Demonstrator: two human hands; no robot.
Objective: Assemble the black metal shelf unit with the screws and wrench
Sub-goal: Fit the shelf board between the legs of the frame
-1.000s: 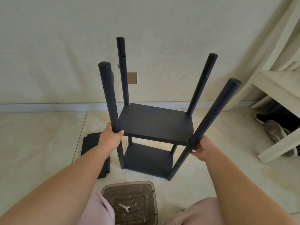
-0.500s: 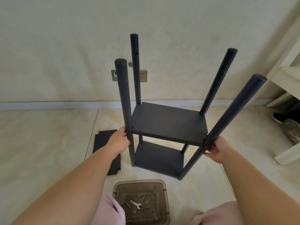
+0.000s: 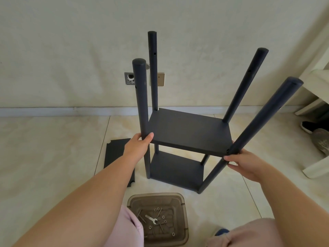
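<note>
The black metal shelf unit [image 3: 188,132] stands upright on the tiled floor, with two shelf boards fitted between four round posts. My left hand [image 3: 139,146] grips the near left post [image 3: 141,97] at the height of the upper board. My right hand [image 3: 244,164] grips the near right post [image 3: 261,118] just under that board's corner. A loose black shelf panel [image 3: 115,154] lies flat on the floor to the left, partly hidden by my left forearm. A silver wrench [image 3: 151,219] and several screws and washers lie in a brown plastic tray [image 3: 135,200] by my knees.
A wall with a skirting board and two sockets [image 3: 129,78] is close behind the unit. White furniture legs [image 3: 315,166] and dark shoes [image 3: 320,139] occupy the right side. My knees in pink fabric [image 3: 131,227] frame the tray.
The view has shifted, so the unit sits a little more to the right in frame. Both hands keep their holds on the near posts at about the same height.
</note>
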